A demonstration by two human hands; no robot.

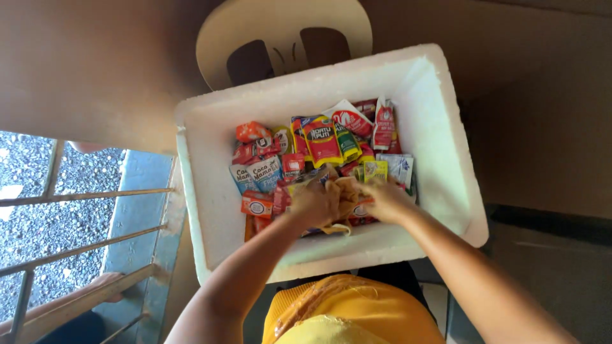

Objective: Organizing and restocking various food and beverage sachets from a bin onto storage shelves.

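Inside the white foam box (440,127) | our left hand (314,204) and right hand (385,200) pinch a crumpled tan wrapper (347,194) | glossy flat sachets (322,143) heaped beneath.

Both bare forearms reach forward and converge, wrists close together. The left hand (313,204) is curled, knuckles up; the right hand (386,200) is bent inward beside it, its fingers seemingly closed, though partly hidden.
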